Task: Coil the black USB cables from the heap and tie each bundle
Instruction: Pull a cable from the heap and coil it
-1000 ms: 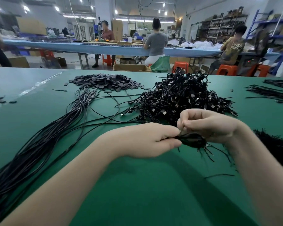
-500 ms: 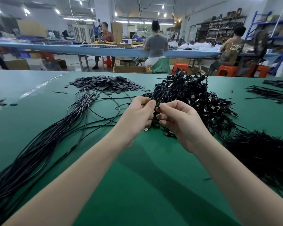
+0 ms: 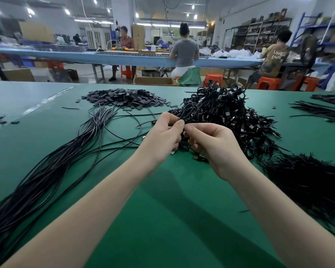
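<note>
Loose cables (image 3: pixel 46 171) were laid along the table (image 3: pixel 162 219) at left. A heap of coiled cables (image 3: pixel 230 117) was piled at centre, with both hands (image 3: pixel 162 138) (image 3: pixel 215 146) held before it. Small flat pieces (image 3: pixel 124 97) were spread behind-left. Ties (image 3: pixel 307 182) were heaped at right.

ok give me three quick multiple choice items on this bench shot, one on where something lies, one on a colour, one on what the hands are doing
1. Where do the long uncoiled cables lie?
A. left of the hands
B. right of the hands
C. on the far blue bench

2. What colour is the table?
A. grey
B. green
C. white

3. What are the left hand and right hand doing?
A. resting flat
B. hanging idle
C. pinching a coiled cable

Answers: 1 A, the strands run down the left side. 2 B, its surface is green. 3 C, both sets of fingertips meet on the loop.
</note>
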Demonstrator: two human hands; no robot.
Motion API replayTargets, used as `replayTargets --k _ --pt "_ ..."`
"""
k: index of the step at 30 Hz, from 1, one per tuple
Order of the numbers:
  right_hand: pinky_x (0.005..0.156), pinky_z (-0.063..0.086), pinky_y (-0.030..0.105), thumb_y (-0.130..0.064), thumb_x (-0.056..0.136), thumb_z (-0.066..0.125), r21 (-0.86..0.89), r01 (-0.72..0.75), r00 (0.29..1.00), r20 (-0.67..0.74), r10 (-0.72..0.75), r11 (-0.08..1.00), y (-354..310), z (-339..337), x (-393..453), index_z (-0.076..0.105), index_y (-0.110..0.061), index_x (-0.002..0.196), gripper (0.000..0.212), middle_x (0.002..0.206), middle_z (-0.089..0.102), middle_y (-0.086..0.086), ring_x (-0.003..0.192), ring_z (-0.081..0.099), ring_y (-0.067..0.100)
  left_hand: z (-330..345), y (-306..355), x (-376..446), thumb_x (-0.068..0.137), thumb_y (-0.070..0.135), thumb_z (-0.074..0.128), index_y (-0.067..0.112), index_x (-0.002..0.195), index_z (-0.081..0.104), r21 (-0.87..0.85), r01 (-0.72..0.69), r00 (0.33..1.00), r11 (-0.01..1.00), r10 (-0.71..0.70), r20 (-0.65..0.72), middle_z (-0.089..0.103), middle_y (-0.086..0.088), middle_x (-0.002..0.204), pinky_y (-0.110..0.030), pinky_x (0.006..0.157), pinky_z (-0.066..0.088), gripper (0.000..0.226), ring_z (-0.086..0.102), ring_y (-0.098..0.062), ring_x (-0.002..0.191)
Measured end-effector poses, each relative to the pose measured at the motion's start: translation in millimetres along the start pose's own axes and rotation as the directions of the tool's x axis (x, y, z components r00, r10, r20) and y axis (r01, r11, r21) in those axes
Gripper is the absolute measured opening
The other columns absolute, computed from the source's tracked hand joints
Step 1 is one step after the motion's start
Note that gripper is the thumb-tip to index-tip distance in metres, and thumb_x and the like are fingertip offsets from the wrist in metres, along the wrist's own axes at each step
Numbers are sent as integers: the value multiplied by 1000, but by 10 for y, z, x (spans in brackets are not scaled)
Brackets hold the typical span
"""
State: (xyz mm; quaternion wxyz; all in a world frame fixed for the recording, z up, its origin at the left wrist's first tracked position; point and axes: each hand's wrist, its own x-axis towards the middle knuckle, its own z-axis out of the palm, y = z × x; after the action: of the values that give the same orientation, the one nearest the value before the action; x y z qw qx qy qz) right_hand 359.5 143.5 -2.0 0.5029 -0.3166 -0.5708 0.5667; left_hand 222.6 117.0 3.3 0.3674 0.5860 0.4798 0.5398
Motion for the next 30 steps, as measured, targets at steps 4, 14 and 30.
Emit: replayTargets --k 4,14,30 --pt "58 43 23 -14 82 73 -115 46 996 -70 -55 992 24 -41 31 75 -19 74 9 70 66 2 57 51 6 23 -66 -6 102 27 42 28 89 44 120 -65 997 991 71 -42 45 11 61 -32 61 35 13 38 -10 56" --pt "66 46 28 -4 86 64 -816 517 685 214 -697 258 159 -69 16 66 -3 76 10 72 62 4 70 56 19 53 -43 -48 98 45 40 20 75 53 372 167 986 913 -152 -69 66 5 57 -25 52 41 37 53 -4 48" --pt "63 45 20 1 84 67 -660 608 687 158 -710 442 153 -100 42 67 -4 80 7 75 59 1 71 54 10 -226 15 11 85 -6 48 39 116 64 175 -54 985 983 24 168 63 11 80 -29 72 45 57 55 -11 73"
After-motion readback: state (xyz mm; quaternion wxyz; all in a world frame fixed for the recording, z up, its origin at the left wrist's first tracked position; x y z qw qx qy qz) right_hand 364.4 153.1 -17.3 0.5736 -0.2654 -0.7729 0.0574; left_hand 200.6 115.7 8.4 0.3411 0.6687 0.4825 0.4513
